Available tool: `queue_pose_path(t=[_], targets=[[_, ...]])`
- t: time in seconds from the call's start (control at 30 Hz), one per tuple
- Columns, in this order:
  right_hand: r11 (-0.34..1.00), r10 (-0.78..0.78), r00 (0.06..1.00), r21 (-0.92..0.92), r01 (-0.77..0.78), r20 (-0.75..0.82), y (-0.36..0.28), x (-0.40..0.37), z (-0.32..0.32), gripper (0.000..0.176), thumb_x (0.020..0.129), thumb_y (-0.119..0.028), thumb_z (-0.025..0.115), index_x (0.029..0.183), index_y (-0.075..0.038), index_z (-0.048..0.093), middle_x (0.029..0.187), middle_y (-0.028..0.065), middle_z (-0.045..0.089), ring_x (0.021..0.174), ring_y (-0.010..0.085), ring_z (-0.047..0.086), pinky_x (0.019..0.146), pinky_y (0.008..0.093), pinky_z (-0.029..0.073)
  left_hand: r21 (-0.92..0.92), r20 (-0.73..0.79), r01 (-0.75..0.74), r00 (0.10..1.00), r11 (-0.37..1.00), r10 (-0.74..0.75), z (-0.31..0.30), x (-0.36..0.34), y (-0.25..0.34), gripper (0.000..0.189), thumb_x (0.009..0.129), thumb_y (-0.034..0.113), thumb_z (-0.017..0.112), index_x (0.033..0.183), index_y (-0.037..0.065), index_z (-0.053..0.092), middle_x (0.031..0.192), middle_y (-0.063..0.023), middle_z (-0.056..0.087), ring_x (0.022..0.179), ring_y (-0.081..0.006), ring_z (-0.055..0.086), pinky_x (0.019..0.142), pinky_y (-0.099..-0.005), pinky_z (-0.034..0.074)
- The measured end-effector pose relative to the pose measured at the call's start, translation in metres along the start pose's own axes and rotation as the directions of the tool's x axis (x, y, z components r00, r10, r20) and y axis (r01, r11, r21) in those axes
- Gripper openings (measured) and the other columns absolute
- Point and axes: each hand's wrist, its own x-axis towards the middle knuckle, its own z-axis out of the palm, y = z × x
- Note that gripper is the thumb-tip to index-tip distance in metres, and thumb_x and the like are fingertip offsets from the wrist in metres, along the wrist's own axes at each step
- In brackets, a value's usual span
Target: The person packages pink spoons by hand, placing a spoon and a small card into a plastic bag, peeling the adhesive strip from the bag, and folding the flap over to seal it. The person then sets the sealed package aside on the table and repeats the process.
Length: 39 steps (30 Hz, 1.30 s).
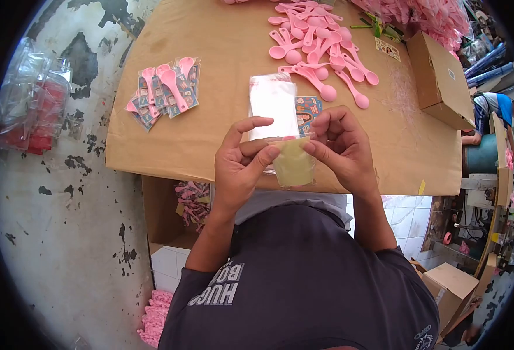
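Observation:
Between both hands is a small clear plastic bag (295,163) with a pale yellow-green card back showing inside and a trace of pink at its top edge. My left hand (239,157) pinches its upper left side between thumb and finger. At the upper right corner, the thumb and fingers of my right hand (345,149) close on the same bag. Just beyond it on the table lie a stack of clear plastic bags (273,108) and blue printed cards (308,109), partly hidden by my hands.
Pink measuring spoons (321,44) are heaped at the table's far side. Several bagged spoons with cards (166,87) lie at the left. A cardboard box (440,81) stands at the right edge of the brown-covered table (210,134). Another person (493,111) is at far right.

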Motion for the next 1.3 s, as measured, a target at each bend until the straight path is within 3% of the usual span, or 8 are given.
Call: queue_pose_path(t=[0.33, 0.43, 0.57, 0.7, 0.8, 0.87, 0.97, 1.3], targets=[[0.997, -0.002, 1.000, -0.078, 0.004, 0.029, -0.001, 0.002, 0.002, 0.045, 0.088, -0.005, 0.080, 0.125, -0.004, 0.054, 0.097, 0.0011, 0.061, 0.079, 0.0048, 0.056, 0.068, 0.0202, 0.046, 0.229, 0.124, 0.103, 0.983, 0.968, -0.134, 0.002, -0.003, 0.004, 0.040, 0.097, 0.000, 0.068, 0.135, -0.006, 0.058, 0.114, -0.0160, 0.074, 0.104, -0.0167, 0.070, 0.091, -0.0289, 0.056], [0.929, -0.016, 1.000, -0.369, 0.016, 0.001, 0.003, 0.000, -0.003, 0.047, 0.084, -0.006, 0.083, 0.124, -0.005, 0.058, 0.092, 0.0000, 0.058, 0.068, 0.0037, 0.046, 0.058, 0.0203, 0.037, 0.222, 0.024, 0.032, 0.999, 0.975, -0.038, -0.004, -0.003, 0.010, 0.037, 0.094, -0.005, 0.069, 0.131, -0.004, 0.062, 0.112, -0.0178, 0.075, 0.103, -0.0157, 0.070, 0.091, -0.0300, 0.056], [0.810, -0.145, 0.975, -0.586, 0.020, -0.167, 0.005, -0.001, -0.015, 0.035, 0.085, -0.008, 0.081, 0.115, -0.005, 0.064, 0.090, 0.0020, 0.057, 0.061, 0.0060, 0.041, 0.053, 0.0226, 0.034, 0.473, 0.028, -0.438, 0.875, 0.765, 0.484, -0.039, 0.019, 0.021, 0.032, 0.093, -0.013, 0.060, 0.124, -0.004, 0.062, 0.122, -0.0216, 0.071, 0.117, -0.0252, 0.068, 0.101, -0.0335, 0.053], [0.643, -0.238, 0.949, -0.766, -0.005, -0.206, 0.003, -0.002, -0.033, 0.027, 0.089, -0.014, 0.079, 0.110, -0.005, 0.065, 0.092, 0.0054, 0.059, 0.066, 0.0112, 0.050, 0.054, 0.0254, 0.040, 0.646, 0.004, -0.348, 0.892, 0.680, 0.452, -0.081, 0.038, 0.038, 0.033, 0.092, -0.016, 0.050, 0.120, -0.004, 0.064, 0.131, -0.0202, 0.068, 0.131, -0.0270, 0.061, 0.110, -0.0358, 0.046], [0.540, -0.217, 0.945, -0.836, -0.093, -0.245, 0.008, -0.005, -0.036, 0.028, 0.092, -0.023, 0.076, 0.107, -0.004, 0.064, 0.095, 0.0092, 0.062, 0.078, 0.0206, 0.060, 0.062, 0.0340, 0.050, 0.895, -0.211, -0.042, 0.838, 0.444, 0.504, -0.088, 0.033, 0.031, 0.031, 0.093, -0.011, 0.047, 0.115, -0.002, 0.066, 0.129, -0.0149, 0.069, 0.130, -0.0245, 0.061, 0.106, -0.0360, 0.046], [0.448, -0.127, 0.965, -0.881, -0.151, -0.229, 0.020, -0.006, -0.032, 0.038, 0.092, -0.035, 0.075, 0.108, -0.003, 0.063, 0.102, 0.0117, 0.061, 0.094, 0.0287, 0.063, 0.073, 0.0428, 0.053, 0.937, -0.132, -0.086, 0.811, 0.339, 0.570, -0.081, 0.028, 0.019, 0.024, 0.092, 0.000, 0.054, 0.109, 0.002, 0.071, 0.111, -0.0104, 0.073, 0.109, -0.0235, 0.068, 0.082, -0.0328, 0.049], [0.295, -0.101, 0.972, -0.939, -0.174, -0.212, 0.029, 0.001, -0.017, 0.048, 0.091, -0.042, 0.074, 0.113, -0.002, 0.061, 0.106, 0.0122, 0.060, 0.099, 0.0312, 0.062, 0.077, 0.0459, 0.052, 0.903, -0.133, -0.014, 0.942, 0.430, 0.308, -0.043, 0.024, 0.002, 0.023, 0.091, 0.021, 0.073, 0.103, 0.001, 0.070, 0.088, -0.0105, 0.067, 0.082, -0.0251, 0.063, 0.078, -0.0400, 0.049], [0.257, 0.040, 0.972, -0.938, -0.232, -0.229, 0.021, 0.031, -0.006, 0.053, 0.096, -0.040, 0.068, 0.138, -0.011, 0.055, 0.113, 0.0154, 0.055, 0.101, 0.0340, 0.061, 0.079, 0.0477, 0.053, 0.927, -0.098, 0.021, 0.977, 0.374, 0.188, -0.034, 0.030, -0.020, 0.039, 0.083, 0.034, 0.082, 0.083, 0.004, 0.058, 0.073, -0.0078, 0.053, 0.070, -0.0276, 0.054, 0.069, -0.0431, 0.044]])
